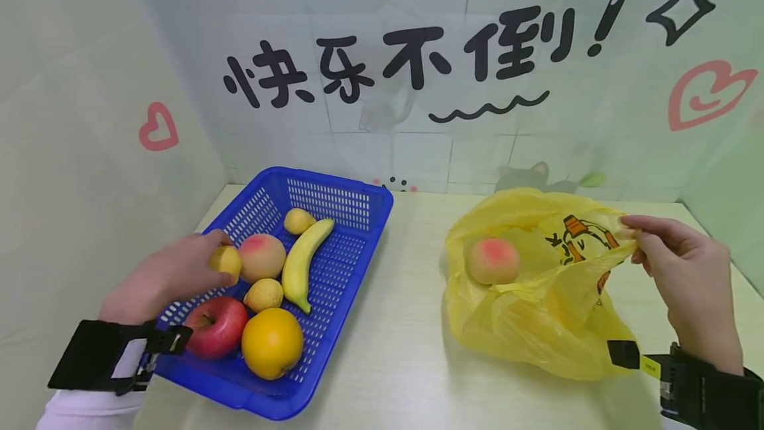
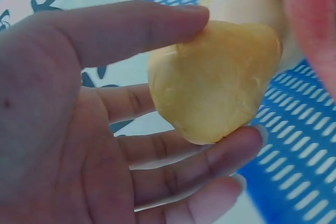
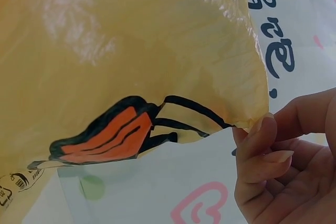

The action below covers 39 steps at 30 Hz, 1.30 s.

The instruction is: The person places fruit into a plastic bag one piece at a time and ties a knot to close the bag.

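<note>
My left hand point(image 1: 179, 269) pinches a small lumpy yellow fruit point(image 2: 215, 82) between thumb and fingers, over the left side of a blue basket point(image 1: 343, 350). Beside that hand in the basket lie a peach point(image 1: 262, 257), a red apple point(image 1: 216, 328), an orange point(image 1: 272, 344), a banana point(image 1: 306, 264) and two more small yellow fruits, one near point(image 1: 264, 294) and one far point(image 1: 299, 221). On the right, my right hand point(image 1: 680, 264) pinches the edge of a yellow plastic bag point(image 1: 537, 330) between thumb and forefinger. Another peach point(image 1: 493, 261) sits in the bag's open mouth.
Basket and bag stand apart on a pale table point(image 1: 394, 324). Behind them rises a light wall covering point(image 1: 382, 151) with black lettering, and pale side panels close in the left and right. A black wrist strap point(image 1: 113, 357) sits at my left wrist, over the basket's near-left edge.
</note>
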Available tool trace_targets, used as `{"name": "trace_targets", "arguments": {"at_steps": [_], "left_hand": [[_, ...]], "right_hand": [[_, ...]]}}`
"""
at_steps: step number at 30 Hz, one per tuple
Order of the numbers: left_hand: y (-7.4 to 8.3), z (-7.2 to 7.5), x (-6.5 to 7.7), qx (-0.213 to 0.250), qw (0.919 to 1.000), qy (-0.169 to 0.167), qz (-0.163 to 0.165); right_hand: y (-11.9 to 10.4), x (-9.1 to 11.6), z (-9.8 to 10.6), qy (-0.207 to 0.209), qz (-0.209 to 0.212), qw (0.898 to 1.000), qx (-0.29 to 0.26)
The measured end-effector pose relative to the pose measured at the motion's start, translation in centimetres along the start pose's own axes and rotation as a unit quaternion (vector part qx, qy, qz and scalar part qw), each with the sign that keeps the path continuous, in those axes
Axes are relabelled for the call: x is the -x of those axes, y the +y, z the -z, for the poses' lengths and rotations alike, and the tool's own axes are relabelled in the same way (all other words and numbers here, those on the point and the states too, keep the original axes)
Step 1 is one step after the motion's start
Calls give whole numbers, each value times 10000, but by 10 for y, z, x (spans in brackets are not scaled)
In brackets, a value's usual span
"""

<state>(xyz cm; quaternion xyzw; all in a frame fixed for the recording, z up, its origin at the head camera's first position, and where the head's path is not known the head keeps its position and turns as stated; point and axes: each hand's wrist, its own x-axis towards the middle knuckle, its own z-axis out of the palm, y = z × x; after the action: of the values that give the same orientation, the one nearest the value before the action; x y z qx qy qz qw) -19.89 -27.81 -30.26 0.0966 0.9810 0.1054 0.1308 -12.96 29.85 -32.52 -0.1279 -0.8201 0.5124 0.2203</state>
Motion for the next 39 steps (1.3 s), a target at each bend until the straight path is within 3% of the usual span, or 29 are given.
{"name": "trace_targets", "arguments": {"at_steps": [7,14,25,31,39], "left_hand": [[22,14,6,-154,9983,537,-136],[56,29,7,-215,9962,752,-387],[129,43,-3,-107,9825,1492,-1107],[159,40,-17,232,9784,1425,-1482],[185,28,-26,122,9735,1350,-1840]], "right_hand": [[1,0,0,7,46,10000,5],[1,0,0,23,17,10000,17],[0,-1,1,-23,29,10000,-19],[0,0,1,30,-21,10000,1],[-2,1,2,54,43,10000,-27]]}}
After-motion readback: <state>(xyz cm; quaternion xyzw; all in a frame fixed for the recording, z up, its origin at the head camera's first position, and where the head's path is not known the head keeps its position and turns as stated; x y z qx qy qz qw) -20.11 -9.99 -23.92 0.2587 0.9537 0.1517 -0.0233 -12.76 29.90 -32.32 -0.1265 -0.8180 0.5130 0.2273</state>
